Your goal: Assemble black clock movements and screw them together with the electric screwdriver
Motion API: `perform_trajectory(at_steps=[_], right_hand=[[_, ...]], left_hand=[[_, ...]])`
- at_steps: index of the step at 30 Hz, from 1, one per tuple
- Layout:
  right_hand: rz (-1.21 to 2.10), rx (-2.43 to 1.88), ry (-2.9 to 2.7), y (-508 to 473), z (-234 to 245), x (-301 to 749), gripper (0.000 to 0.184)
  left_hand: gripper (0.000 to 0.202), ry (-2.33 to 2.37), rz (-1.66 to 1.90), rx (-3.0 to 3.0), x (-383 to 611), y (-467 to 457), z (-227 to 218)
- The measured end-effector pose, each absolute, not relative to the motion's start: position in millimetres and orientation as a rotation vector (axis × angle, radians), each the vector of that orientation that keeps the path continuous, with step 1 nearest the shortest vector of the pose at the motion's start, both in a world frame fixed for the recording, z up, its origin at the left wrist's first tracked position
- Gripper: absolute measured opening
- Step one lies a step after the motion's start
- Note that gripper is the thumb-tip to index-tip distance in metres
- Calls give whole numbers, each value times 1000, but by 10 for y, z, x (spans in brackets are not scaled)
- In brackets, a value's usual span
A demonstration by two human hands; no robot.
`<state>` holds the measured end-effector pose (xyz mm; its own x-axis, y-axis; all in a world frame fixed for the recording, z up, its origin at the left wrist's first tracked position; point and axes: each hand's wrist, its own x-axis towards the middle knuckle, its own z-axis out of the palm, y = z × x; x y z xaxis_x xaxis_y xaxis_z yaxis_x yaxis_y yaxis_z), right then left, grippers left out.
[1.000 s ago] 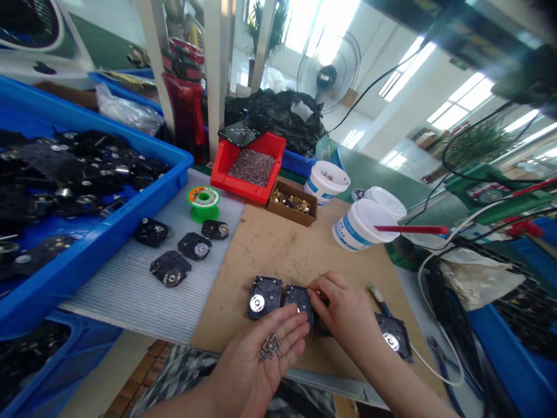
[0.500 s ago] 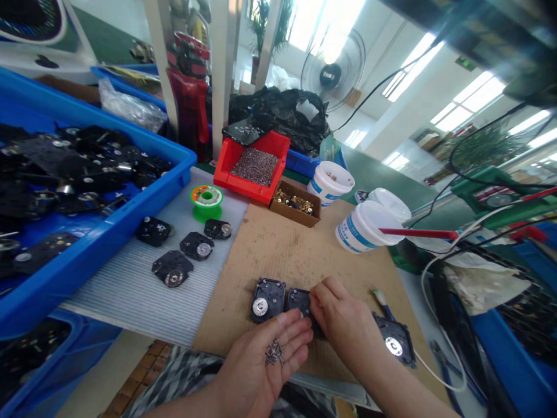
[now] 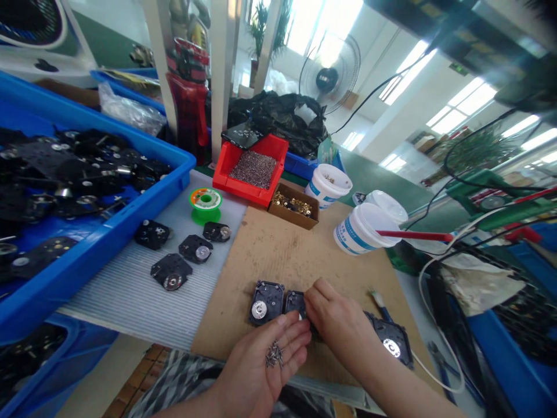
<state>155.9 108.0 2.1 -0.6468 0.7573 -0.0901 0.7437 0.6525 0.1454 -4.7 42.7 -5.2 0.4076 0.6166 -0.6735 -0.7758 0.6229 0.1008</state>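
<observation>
the left hand is lying palm up, its fingers open and slightly cupped, keeping loose screws gathered close to the right hand. the right fingers are bunched against a black plate on the cardboard, but whether they are pinching anything is hidden. a second plate is sitting just left, a third plate further right.
</observation>
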Motion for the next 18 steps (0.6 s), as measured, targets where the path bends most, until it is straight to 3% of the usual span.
perform_trajectory(at_steps=[9, 18], right_hand=[[-86, 1499, 2761, 1117, -37, 1609, 15], [-368, 1563, 3016, 834, 217, 1540, 18]], left_hand=[[44, 742, 909, -207, -16, 408, -35], [40, 759, 954, -206, 14, 422, 34]])
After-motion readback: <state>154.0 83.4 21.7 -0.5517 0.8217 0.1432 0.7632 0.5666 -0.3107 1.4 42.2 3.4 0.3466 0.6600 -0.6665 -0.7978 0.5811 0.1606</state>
